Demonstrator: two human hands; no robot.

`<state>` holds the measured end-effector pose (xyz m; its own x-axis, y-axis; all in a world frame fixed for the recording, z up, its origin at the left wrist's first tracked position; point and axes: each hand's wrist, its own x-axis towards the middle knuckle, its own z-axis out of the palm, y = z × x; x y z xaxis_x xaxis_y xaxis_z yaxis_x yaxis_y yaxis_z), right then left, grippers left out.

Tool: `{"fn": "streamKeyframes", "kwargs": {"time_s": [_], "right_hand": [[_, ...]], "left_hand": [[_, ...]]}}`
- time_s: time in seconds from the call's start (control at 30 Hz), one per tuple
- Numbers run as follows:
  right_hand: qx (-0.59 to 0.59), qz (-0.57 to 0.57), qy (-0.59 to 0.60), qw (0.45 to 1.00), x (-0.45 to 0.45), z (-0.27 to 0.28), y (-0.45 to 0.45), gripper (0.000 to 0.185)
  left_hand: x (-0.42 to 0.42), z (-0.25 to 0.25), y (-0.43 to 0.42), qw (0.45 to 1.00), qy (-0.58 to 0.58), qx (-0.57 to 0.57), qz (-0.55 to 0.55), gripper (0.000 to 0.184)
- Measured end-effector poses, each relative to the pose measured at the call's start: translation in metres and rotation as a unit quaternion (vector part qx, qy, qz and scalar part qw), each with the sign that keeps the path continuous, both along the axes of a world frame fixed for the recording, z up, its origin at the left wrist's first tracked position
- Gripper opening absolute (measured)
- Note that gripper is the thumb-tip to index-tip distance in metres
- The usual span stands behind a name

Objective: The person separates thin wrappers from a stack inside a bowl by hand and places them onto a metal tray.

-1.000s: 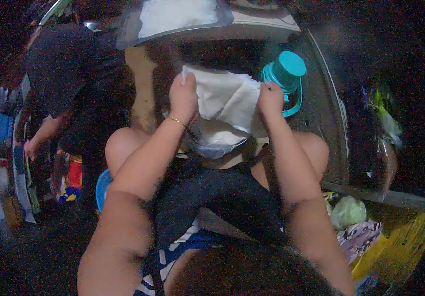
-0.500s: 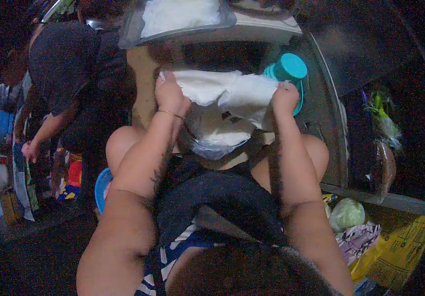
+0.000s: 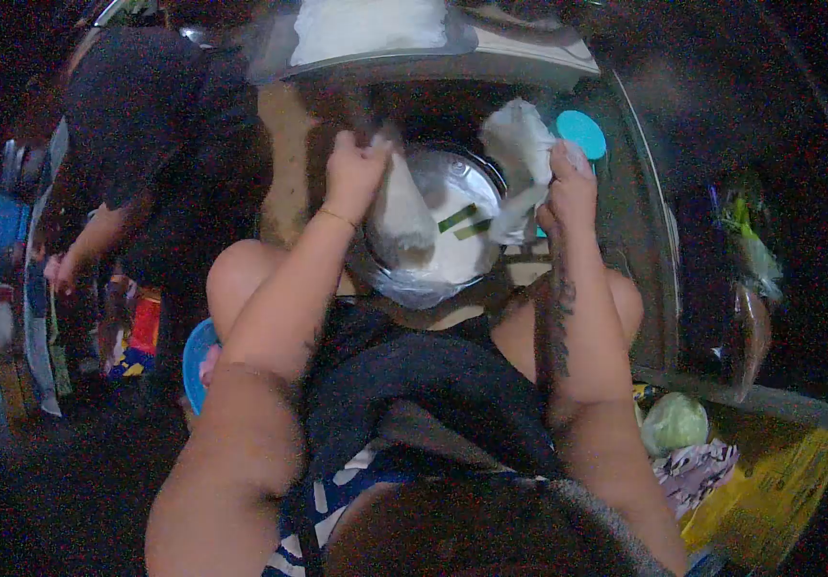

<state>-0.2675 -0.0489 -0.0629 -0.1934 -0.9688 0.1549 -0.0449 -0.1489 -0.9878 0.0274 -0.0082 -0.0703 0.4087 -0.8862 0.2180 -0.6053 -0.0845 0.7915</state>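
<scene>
My left hand [image 3: 354, 175] is closed on a limp white sheet [image 3: 402, 212] that hangs down over the left side of a round metal pot [image 3: 459, 165]. Another length of white sheet [image 3: 520, 144], crumpled, is gripped in my right hand [image 3: 571, 192] at the pot's right side. I see no join between the two lengths; whether the material is cloth or something else I cannot tell. White contents and dark green strips [image 3: 458, 218] show inside the pot. Clear plastic [image 3: 419, 290] lies along its near rim, between my knees.
A tray of white material [image 3: 368, 34] stands beyond the pot. Behind my right hand is a turquoise container [image 3: 582, 135]. A cabbage [image 3: 675, 425] and a yellow bag [image 3: 770, 490] lie at the lower right. To the left, another person's arm [image 3: 97, 240] reaches down; a blue basin [image 3: 199, 361] sits by my leg.
The white sheet was stretched across between both hands; now separate lengths hang from each hand and the pot's contents show between them. My left hand has shifted right, my right hand slightly right.
</scene>
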Motion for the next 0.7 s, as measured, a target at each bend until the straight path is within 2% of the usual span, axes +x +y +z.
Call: {"fn": "streamKeyframes", "kwargs": {"time_s": [0.03, 0.07, 0.13, 0.17, 0.27, 0.3, 0.4, 0.43, 0.53, 0.57, 0.63, 0.67, 0.7], "right_hand": [[-0.013, 0.031, 0.016, 0.999, 0.000, 0.003, 0.002, 0.026], [-0.026, 0.062, 0.032, 0.997, -0.002, 0.005, 0.004, 0.026], [0.043, 0.125, -0.181, 0.975, 0.018, 0.026, 0.026, 0.026], [0.076, 0.155, -0.284, 0.943, 0.027, 0.033, 0.033, 0.026], [0.090, 0.223, -0.285, 0.928, 0.029, 0.004, 0.023, 0.028], [0.090, 0.243, -0.268, 0.928, 0.028, 0.011, 0.027, 0.032], [0.049, 0.299, -0.245, 0.921, 0.018, 0.031, 0.031, 0.039], [0.055, 0.325, -0.311, 0.891, 0.016, 0.053, 0.044, 0.047], [0.090, 0.495, -0.444, 0.742, -0.006, 0.065, 0.035, 0.045], [0.117, 0.460, -0.395, 0.786, -0.006, 0.061, 0.034, 0.047], [0.151, 0.420, -0.180, 0.876, 0.007, 0.041, 0.026, 0.046], [0.165, 0.392, -0.068, 0.903, 0.012, 0.032, 0.022, 0.046], [0.148, 0.413, 0.012, 0.898, 0.013, 0.031, 0.027, 0.046]], "left_hand": [[-0.003, 0.009, 0.000, 1.000, -0.009, 0.026, -0.002, 0.064], [-0.009, 0.017, 0.000, 0.999, 0.011, -0.007, -0.047, 0.066], [-0.023, 0.028, 0.006, 0.987, 0.048, -0.068, -0.140, 0.072], [-0.029, 0.027, 0.007, 0.938, 0.279, -0.010, -0.207, 0.070], [-0.044, 0.034, 0.014, 0.883, 0.310, 0.032, -0.351, 0.057], [-0.044, 0.038, 0.012, 0.881, 0.301, 0.095, -0.351, 0.044], [-0.042, 0.045, 0.012, 0.924, 0.238, 0.102, -0.281, 0.037], [-0.044, 0.061, 0.018, 0.918, 0.267, 0.065, -0.288, 0.034], [-0.039, 0.062, 0.014, 0.935, 0.173, 0.050, -0.305, 0.028], [-0.040, 0.056, 0.013, 0.928, 0.195, 0.035, -0.316, 0.025], [-0.039, 0.057, 0.014, 0.928, 0.168, 0.051, -0.330, 0.024], [-0.038, 0.057, 0.014, 0.927, 0.155, 0.059, -0.335, 0.023], [-0.036, 0.058, 0.012, 0.928, 0.132, 0.067, -0.343, 0.023]]}}
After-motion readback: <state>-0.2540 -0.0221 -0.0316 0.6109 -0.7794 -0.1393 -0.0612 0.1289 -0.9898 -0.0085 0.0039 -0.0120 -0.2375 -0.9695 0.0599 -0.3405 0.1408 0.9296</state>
